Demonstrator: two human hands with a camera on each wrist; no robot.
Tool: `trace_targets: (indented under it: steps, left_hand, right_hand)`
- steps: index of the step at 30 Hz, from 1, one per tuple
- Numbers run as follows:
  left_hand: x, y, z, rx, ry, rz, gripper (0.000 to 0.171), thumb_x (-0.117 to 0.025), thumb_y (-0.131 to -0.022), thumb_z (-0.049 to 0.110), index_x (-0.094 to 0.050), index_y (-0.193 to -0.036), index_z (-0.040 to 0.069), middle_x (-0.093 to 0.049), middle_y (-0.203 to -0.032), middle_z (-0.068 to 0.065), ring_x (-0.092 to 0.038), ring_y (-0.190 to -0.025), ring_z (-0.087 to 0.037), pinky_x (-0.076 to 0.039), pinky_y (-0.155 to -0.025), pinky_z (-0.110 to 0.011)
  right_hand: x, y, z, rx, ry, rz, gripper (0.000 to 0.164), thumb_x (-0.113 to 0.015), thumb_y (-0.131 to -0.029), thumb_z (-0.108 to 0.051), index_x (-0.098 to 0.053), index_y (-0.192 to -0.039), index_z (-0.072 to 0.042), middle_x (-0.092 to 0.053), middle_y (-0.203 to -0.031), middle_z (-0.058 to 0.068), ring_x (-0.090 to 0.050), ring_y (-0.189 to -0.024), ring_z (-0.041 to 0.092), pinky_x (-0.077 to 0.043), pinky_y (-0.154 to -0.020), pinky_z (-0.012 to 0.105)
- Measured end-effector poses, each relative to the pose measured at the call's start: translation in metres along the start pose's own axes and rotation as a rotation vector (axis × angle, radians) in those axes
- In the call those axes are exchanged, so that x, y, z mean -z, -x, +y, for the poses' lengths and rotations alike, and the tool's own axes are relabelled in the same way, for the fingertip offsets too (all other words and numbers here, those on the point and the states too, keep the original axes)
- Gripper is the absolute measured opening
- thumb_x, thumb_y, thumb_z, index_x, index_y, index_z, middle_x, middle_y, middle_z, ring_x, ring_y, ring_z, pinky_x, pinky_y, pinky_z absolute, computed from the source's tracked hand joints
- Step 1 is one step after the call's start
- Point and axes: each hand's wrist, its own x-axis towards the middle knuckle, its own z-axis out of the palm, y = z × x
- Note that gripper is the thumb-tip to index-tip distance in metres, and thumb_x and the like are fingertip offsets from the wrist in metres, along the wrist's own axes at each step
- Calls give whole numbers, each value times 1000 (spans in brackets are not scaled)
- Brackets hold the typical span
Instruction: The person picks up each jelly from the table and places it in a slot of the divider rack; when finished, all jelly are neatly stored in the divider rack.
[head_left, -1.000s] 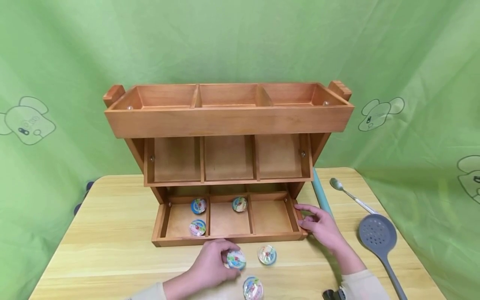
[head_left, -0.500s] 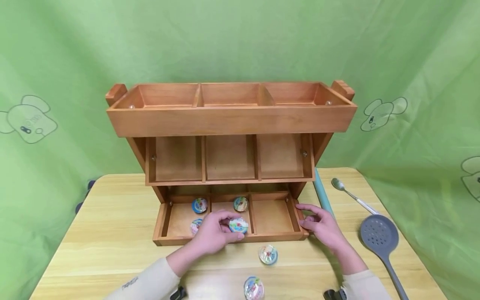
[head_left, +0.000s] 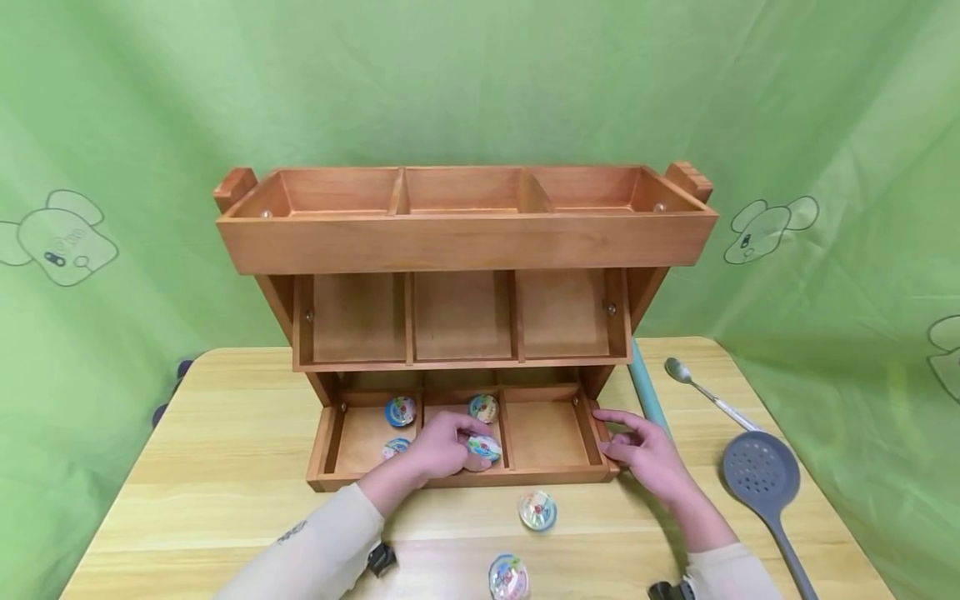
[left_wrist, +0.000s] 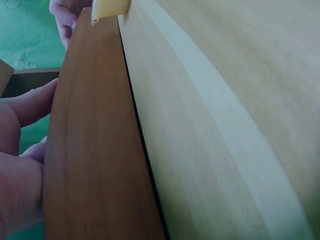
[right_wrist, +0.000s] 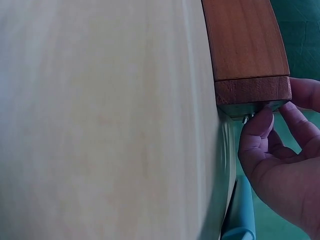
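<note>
Now the left hand [head_left: 442, 448] grips a glossy round cup [head_left: 486, 448], perhaps foil-lidded.

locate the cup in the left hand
In the head view, the cup in the left hand is in or just above the bottom middle compartment, in front of another cup.

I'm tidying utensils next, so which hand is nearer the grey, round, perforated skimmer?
Right. The right hand grips the brown wooden rack at its lower right end, left of the skimmer; the left hand is farther left, at the bottom middle compartment.
</note>
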Motion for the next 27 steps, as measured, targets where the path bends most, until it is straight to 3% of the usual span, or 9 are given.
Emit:
trace_targets:
  steps: [6,13,20,24,27]
  left_hand:
    - [0,-2,1,28,2,-31,36,-80,-74,-5,-74,-109,3,-66,-100,-2,-58,-84,-17,-51,-73,-31]
    - [-2,-1,5,-27,-105,-31,37,-72,-74,-10,-74,-108,3,-64,-93,-2,-55,-76,-16,-48,-64,-28]
    - [-5,-1,0,-63,-163,-44,36,-74,-80,-1,-71,-115,4,-65,-98,0,-58,-83,-17,-51,-72,-32]
    - [-8,7,3,-133,-288,35,41,-74,-84,9,-67,-125,5,-66,-114,-5,-61,-100,-23,-51,-88,-39]
    - [-12,21,7,-227,-369,143,41,-72,-86,11,-66,-126,6,-64,-119,-6,-63,-95,-24,-54,-81,-39]
  right_hand:
    - [2,0,2,-4,-12,-5,49,-64,-89,9,-56,-136,2,-58,-71,15,-57,-64,19,-50,-55,29]
    - [1,1,0,-7,-8,1,48,-63,-88,10,-57,-135,2,-58,-72,16,-57,-64,19,-50,-55,29]
    - [1,1,0,1,1,11,48,-65,-88,8,-58,-134,2,-56,-70,12,-55,-64,16,-49,-56,27]
    - [0,1,1,7,5,13,48,-66,-88,8,-58,-134,2,-55,-70,10,-54,-64,15,-49,-56,27]
    - [0,0,1,8,7,12,48,-68,-88,7,-59,-134,2,-55,-70,10,-54,-64,16,-49,-55,28]
